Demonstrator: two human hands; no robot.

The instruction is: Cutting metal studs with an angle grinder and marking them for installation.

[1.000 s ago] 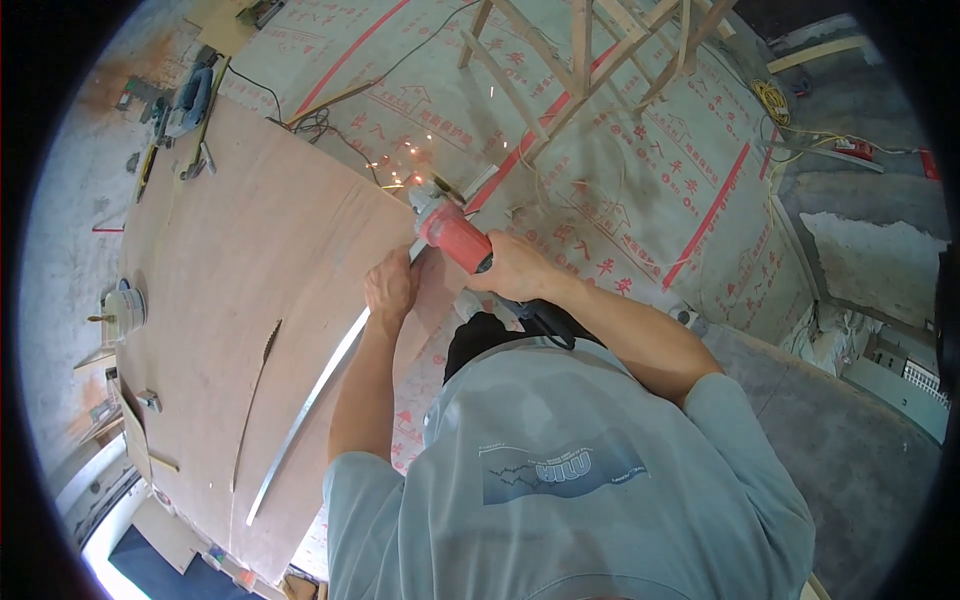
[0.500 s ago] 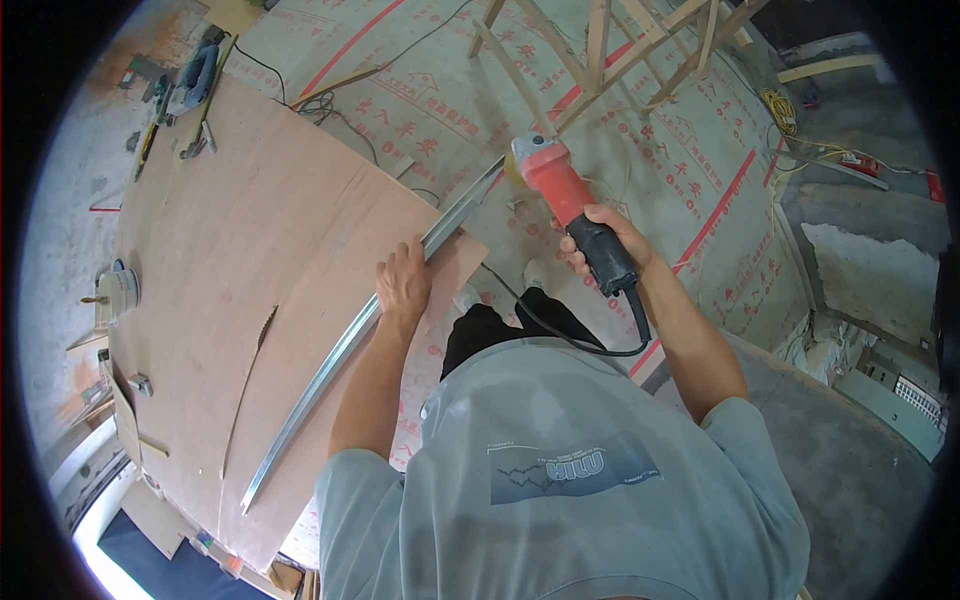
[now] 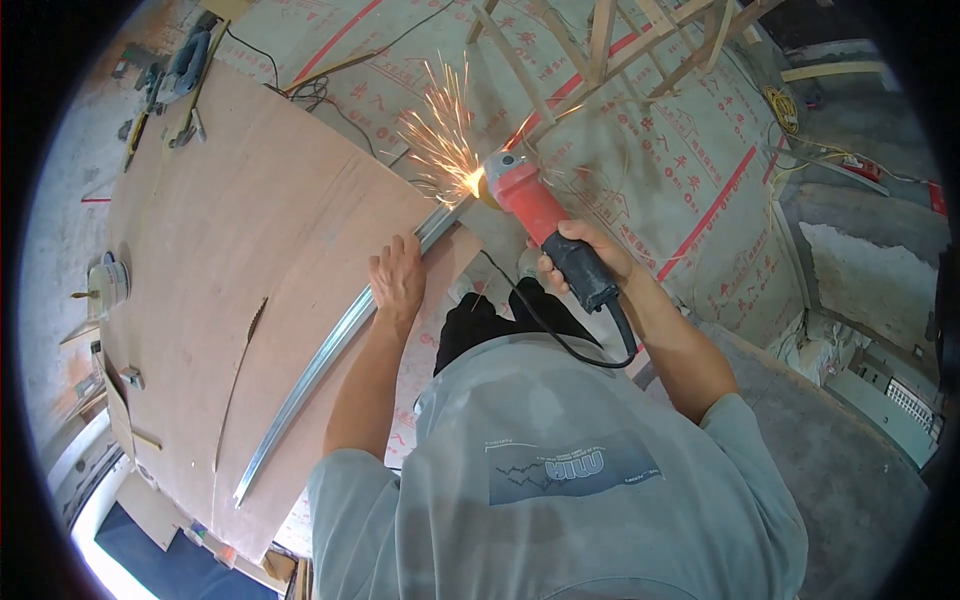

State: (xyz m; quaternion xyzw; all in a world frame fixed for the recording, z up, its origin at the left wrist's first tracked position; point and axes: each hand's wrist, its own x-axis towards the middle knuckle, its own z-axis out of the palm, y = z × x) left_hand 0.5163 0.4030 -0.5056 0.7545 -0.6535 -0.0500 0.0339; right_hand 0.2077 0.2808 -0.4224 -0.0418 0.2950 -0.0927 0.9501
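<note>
A long silver metal channel lies diagonally on a pale plywood board, its upper end jutting past the board's edge. My left hand grips the channel near that end. My right hand is wrapped round the black handle of a red angle grinder, whose cord loops down past my legs. The grinder's disc meets the channel's far end, and bright sparks spray up and to the left. The exact point of contact is hidden by glare.
A blue-grey power tool and hand tools lie at the board's upper left. A white bucket stands left. Timber trestles, cords and printed protective sheeting are ahead; a yellow cable coil lies right. My feet are below the board's corner.
The grinder swung right and away from the channel, then came back left onto its end, where sparks now fly much more heavily. My left hand stayed on the channel, shifting slightly.
</note>
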